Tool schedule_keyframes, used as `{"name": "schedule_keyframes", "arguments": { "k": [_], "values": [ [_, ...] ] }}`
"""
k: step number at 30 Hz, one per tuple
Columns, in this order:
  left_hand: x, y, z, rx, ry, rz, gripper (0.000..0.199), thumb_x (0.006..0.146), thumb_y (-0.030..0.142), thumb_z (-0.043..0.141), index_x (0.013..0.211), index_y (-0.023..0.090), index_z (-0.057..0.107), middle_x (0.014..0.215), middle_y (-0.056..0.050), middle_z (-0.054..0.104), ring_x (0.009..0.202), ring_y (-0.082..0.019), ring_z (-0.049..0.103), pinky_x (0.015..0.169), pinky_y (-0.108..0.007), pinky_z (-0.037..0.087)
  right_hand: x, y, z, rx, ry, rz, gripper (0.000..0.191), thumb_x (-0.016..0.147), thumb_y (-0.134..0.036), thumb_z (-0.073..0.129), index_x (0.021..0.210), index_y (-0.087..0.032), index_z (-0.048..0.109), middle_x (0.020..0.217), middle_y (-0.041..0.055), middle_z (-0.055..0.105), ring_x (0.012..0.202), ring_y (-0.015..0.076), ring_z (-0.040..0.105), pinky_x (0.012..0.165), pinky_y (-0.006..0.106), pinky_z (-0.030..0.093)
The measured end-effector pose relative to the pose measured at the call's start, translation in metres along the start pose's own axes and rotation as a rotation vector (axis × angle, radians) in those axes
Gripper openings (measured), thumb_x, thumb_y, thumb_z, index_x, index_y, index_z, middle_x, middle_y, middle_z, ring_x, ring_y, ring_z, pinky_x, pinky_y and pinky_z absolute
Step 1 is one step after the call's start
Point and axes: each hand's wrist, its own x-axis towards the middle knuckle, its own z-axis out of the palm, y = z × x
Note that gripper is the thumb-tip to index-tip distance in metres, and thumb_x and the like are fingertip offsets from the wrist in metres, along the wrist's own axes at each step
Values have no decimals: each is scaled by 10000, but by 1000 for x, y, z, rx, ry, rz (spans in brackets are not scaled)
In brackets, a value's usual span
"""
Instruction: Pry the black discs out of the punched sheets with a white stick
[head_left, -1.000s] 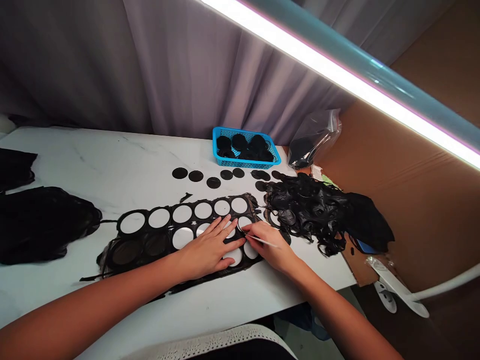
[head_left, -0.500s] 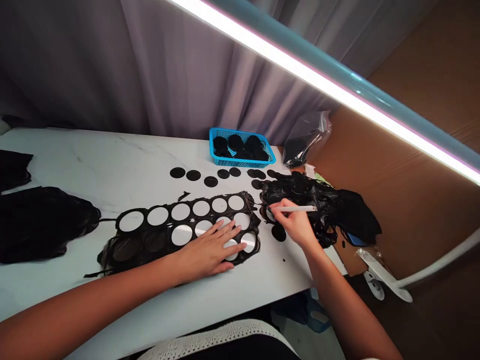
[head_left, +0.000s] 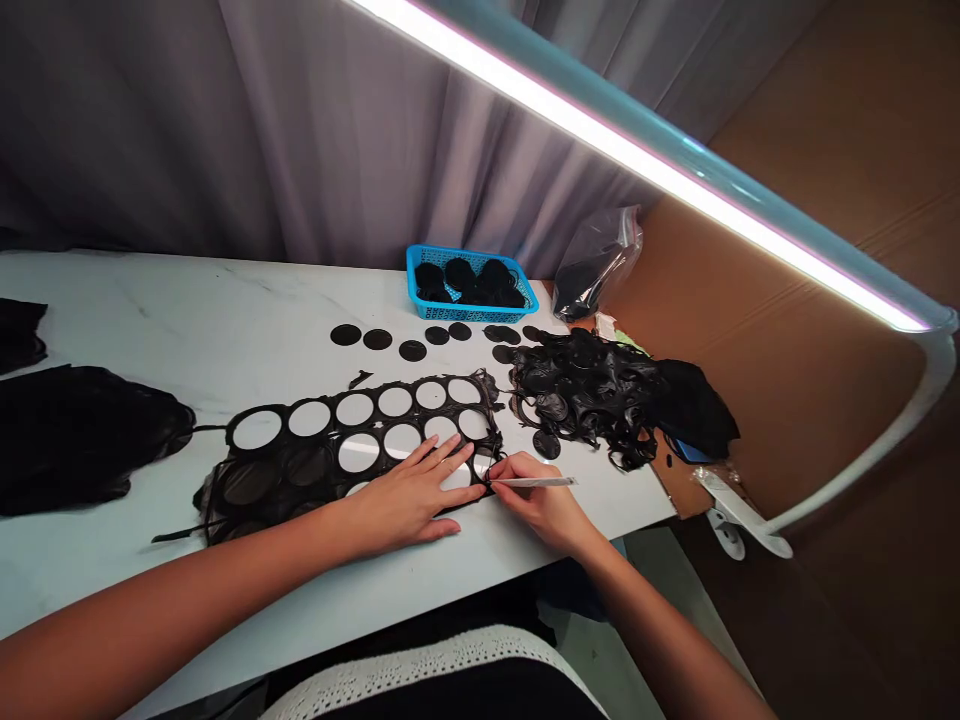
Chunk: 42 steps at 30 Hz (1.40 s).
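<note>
A thin black sheet (head_left: 272, 465) lies on the white table, with rows of round openings showing white. My left hand (head_left: 412, 497) rests flat on its right part, fingers spread. At the sheet's right edge my right hand (head_left: 536, 500) is closed around a slim white tool (head_left: 541, 482), its tip against the black material. A heap of black scraps (head_left: 600, 380) lies beyond my right hand, and a loose black disc (head_left: 547, 444) is just above that hand. More black discs (head_left: 377, 339) lie in a loose row behind the sheet.
At the back stand a blue basket (head_left: 472, 312) of black pieces and a clear plastic bag (head_left: 598, 262). Black fabric (head_left: 82, 435) lies at the left. A bright lamp (head_left: 637, 165) crosses overhead, its curved arm (head_left: 885, 450) at the right.
My right hand has moved left and nearer to me with the tool, from the scrap heap to the sheet's right edge. My left hand still rests on the sheet. The view has shifted slightly.
</note>
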Motion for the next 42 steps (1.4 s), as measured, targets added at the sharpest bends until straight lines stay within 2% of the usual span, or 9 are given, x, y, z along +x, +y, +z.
{"name": "schedule_keyframes", "arguments": {
  "k": [8,14,16,20,22,25,28,34,42],
  "values": [
    [0,1,0,0,-5,-5,591,924,415,649,1471,347,435,1643,-92,201,1507,-365,161,1199,-556,177,-3,-1,2,-125,14,-50,132,909,-176,564,787,-222,585,883,40,693,813,185,626,708,307,494],
    [0,1,-3,5,-27,-4,567,938,415,629,1467,352,435,1642,-91,208,1509,-362,156,1198,-559,175,-7,4,13,-488,-18,-324,139,952,-146,484,967,-207,608,1070,114,704,1002,257,612,851,406,456],
    [0,1,-3,7,-29,-5,554,939,402,631,1460,352,448,1640,-95,212,1507,-373,156,1195,-567,178,0,16,2,-532,107,-298,154,958,-162,469,975,-204,615,1087,118,705,1015,260,615,878,415,442],
    [2,2,-6,-11,-35,2,537,936,387,640,1444,352,473,1639,-98,211,1500,-389,165,1190,-573,184,21,50,-44,-422,635,51,171,949,-289,481,911,-198,620,971,112,718,888,249,639,802,383,471],
    [2,4,-10,-14,-33,10,547,928,391,654,1443,343,476,1640,-100,204,1500,-386,162,1195,-564,178,30,58,-62,-279,727,166,195,912,-365,530,826,-204,598,933,97,724,789,226,631,716,344,475],
    [-6,6,-17,9,-8,21,597,916,410,672,1464,330,448,1636,-95,219,1504,-355,176,1213,-531,148,35,48,-63,-49,636,191,256,865,-426,592,727,-214,550,910,76,735,733,196,615,651,300,462],
    [-23,7,-22,38,35,17,567,952,444,612,1474,307,438,1615,-86,287,1496,-309,237,1228,-485,127,33,23,-36,95,427,139,260,858,-414,610,709,-208,557,931,86,733,783,202,627,660,295,466],
    [-53,5,-17,70,21,-30,545,981,476,553,1483,302,432,1608,-88,296,1489,-295,262,1225,-462,141,18,-16,17,101,-4,15,131,892,-266,571,780,-207,606,887,47,702,739,166,596,624,275,441],
    [-54,6,-12,39,55,-28,543,966,459,580,1471,314,442,1609,-84,299,1489,-310,258,1214,-468,182,5,-22,35,29,-73,-28,68,893,-210,597,852,-217,651,821,30,661,726,161,580,613,265,452]
  ]
}}
